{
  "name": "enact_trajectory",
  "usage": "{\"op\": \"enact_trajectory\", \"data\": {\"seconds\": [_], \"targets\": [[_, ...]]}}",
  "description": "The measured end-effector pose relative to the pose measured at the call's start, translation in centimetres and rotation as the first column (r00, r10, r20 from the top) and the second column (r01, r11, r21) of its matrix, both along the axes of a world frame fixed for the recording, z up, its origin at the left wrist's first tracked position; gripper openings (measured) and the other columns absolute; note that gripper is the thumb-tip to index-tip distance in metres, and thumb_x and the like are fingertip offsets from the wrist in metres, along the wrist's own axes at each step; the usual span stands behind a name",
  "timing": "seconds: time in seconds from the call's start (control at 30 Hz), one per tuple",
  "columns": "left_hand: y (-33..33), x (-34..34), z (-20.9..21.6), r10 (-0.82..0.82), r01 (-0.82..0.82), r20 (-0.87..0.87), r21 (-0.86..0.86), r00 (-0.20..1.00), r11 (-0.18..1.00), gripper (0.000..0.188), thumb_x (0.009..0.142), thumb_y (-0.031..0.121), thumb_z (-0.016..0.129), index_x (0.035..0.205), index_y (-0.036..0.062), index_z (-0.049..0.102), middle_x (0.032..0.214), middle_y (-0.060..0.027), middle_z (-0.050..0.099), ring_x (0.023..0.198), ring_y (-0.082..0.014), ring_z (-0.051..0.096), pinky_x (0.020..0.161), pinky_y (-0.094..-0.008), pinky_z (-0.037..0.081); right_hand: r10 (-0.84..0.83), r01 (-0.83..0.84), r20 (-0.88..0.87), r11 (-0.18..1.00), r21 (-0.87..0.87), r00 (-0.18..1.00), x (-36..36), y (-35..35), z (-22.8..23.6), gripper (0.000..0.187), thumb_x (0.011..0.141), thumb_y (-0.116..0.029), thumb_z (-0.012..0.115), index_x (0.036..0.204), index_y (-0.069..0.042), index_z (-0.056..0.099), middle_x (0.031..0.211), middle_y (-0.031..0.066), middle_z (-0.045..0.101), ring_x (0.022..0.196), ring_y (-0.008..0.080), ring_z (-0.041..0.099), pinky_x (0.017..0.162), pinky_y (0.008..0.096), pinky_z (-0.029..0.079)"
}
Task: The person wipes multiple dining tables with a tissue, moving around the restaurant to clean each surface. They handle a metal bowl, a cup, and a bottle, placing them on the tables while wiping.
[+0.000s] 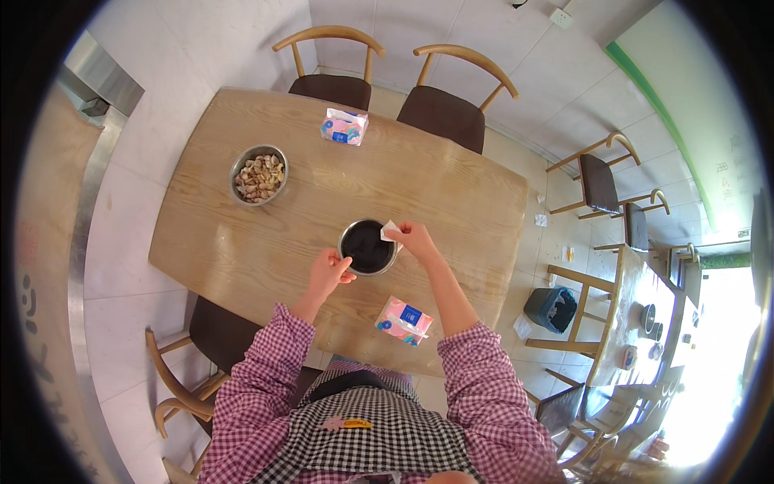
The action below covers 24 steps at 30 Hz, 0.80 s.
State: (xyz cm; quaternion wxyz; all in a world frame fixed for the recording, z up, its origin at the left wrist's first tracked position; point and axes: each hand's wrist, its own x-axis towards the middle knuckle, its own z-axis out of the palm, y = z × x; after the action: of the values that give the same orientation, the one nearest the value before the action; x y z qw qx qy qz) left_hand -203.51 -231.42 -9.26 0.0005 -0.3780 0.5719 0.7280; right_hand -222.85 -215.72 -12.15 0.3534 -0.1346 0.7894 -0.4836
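A round metal bowl (393,260) with dark, nearly black contents stands on the wooden table in front of me. My left hand (326,274) is closed at its lower left rim, with the thumb over the edge. On the bowl's right side, my right hand (414,239) pinches a folded white tissue (390,231) against the rim. Part of the tissue is hidden by my fingers. Just below the bowl lies a pink and blue tissue pack (404,321) with a tissue sticking out of its top.
A second metal bowl (260,175), full of pale brown pieces like garlic cloves, sits at the table's left. Another tissue pack (344,127) lies near the far edge. Chairs (439,113) surround the wooden table (314,185). A bin (551,309) stands on the floor to the right.
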Motion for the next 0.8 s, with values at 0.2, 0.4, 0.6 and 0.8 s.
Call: {"op": "enact_trajectory", "data": {"seconds": [0.2,0.4,0.6,0.8], "targets": [[1.3,-0.8,1.0,0.118,-0.133,0.105,0.148,0.988,0.98,0.014,0.093,0.01,0.05,0.094,-0.0018,0.041,0.08,-0.0159,0.058,0.065,-0.0273,0.067,0.055,-0.0327,0.058,-0.174,0.174,0.021,0.984,-0.021,0.985,2.3,0.7,-0.2,0.031,0.077,-0.03,0.075,0.081,-0.001,0.066,0.069,-0.0011,0.059,0.06,0.0066,0.049,0.053,0.025,0.038],[2.8,-0.4,0.8,0.192,-0.209,0.117,0.155,0.974,0.966,0.013,0.093,0.009,0.048,0.094,-0.0018,0.041,0.08,-0.0171,0.058,0.064,-0.0287,0.067,0.055,-0.0337,0.059,-0.629,0.631,0.05,0.774,-0.049,0.776,10.9,1.2,-1.3,0.028,0.08,-0.029,0.072,0.075,-0.003,0.062,0.065,-0.002,0.055,0.058,0.0054,0.046,0.051,0.0232,0.036],[3.4,0.0,0.1,0.237,-0.254,0.116,0.165,0.965,0.953,0.013,0.092,0.009,0.049,0.093,-0.0008,0.041,0.081,-0.0178,0.059,0.063,-0.0283,0.066,0.053,-0.0333,0.058,-0.739,0.819,0.432,0.574,0.003,0.517,16.1,-0.8,-2.1,0.027,0.083,-0.028,0.07,0.086,-0.004,0.058,0.075,-0.0003,0.056,0.066,0.0083,0.053,0.057,0.0215,0.043],[2.7,0.1,0.5,0.156,-0.183,0.159,0.174,0.975,0.968,0.027,0.094,0.026,0.048,0.098,-0.0005,0.046,0.085,-0.016,0.061,0.07,-0.0255,0.067,0.058,-0.0329,0.059,-0.543,0.87,0.752,0.486,-0.082,0.374,16.4,-0.5,-1.4,0.023,0.085,-0.02,0.067,0.094,-0.001,0.057,0.092,0.0065,0.061,0.082,0.0156,0.06,0.072,0.0268,0.052]]}}
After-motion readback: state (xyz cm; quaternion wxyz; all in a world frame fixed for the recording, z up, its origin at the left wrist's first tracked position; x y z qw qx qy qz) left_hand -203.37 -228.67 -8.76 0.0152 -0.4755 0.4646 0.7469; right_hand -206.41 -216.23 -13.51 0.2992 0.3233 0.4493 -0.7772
